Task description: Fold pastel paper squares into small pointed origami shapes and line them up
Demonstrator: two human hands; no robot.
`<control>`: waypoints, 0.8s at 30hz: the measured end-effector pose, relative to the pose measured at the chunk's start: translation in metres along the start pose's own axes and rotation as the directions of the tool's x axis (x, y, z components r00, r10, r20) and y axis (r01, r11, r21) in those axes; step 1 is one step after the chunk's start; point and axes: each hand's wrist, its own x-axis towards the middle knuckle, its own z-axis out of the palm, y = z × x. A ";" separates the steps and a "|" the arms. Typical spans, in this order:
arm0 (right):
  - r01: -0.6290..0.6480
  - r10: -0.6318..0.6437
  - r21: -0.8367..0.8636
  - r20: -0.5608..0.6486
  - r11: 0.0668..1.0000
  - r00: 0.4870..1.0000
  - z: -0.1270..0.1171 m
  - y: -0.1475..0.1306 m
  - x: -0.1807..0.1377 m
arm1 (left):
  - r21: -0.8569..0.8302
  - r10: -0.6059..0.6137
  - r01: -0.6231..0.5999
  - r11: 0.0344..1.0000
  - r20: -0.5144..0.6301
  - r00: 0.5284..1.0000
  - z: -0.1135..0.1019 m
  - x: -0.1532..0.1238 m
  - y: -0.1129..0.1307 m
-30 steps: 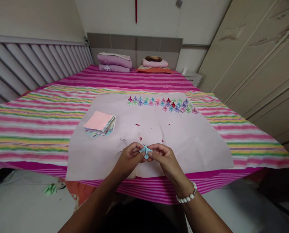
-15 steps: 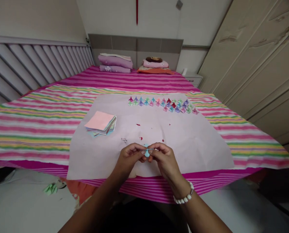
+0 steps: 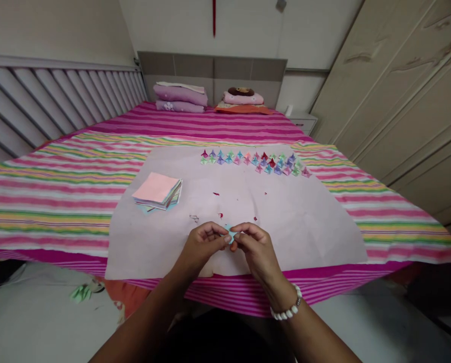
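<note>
My left hand (image 3: 203,245) and my right hand (image 3: 256,248) meet fingertip to fingertip over the near edge of a pale sheet (image 3: 304,217) spread on the bed. Both pinch a small light-blue folded paper piece (image 3: 230,234), mostly hidden between the fingers. A white bead bracelet (image 3: 286,312) circles my right wrist. A stack of coloured square papers (image 3: 156,191), pink on top, lies to the left. Several small folded paper shapes (image 3: 254,162) in many colours are lined up in rows at the far side of the sheet.
The bed carries a pink, yellow and green striped cover (image 3: 51,186). Folded bedding (image 3: 179,97) and a pillow (image 3: 243,100) sit by the headboard. A wardrobe (image 3: 407,91) stands at right. Green paper scraps (image 3: 80,292) lie on the floor at left.
The blue paper piece showed as an open winged shape a second ago; now my fingers have closed it up and cover most of it. My hands stay in the same spot.
</note>
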 end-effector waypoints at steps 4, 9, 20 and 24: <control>0.010 -0.010 0.002 0.042 1.000 0.999 -0.002 0.000 0.000 | 0.013 0.024 -0.024 1.000 -0.001 1.000 0.000 0.001 -0.003; 0.027 -0.030 -0.095 -0.035 0.995 0.999 -0.003 0.003 0.003 | 0.063 0.100 -0.098 0.993 -0.018 0.995 0.001 0.002 -0.011; 0.107 -0.113 -0.122 -0.040 0.987 0.993 -0.005 0.000 0.005 | 0.043 -0.044 0.045 0.998 -0.020 0.999 0.000 0.006 -0.006; 0.103 -0.107 -0.113 -0.026 0.988 0.994 -0.004 -0.001 0.004 | 0.058 -0.022 0.023 0.998 -0.030 0.999 -0.002 0.007 -0.008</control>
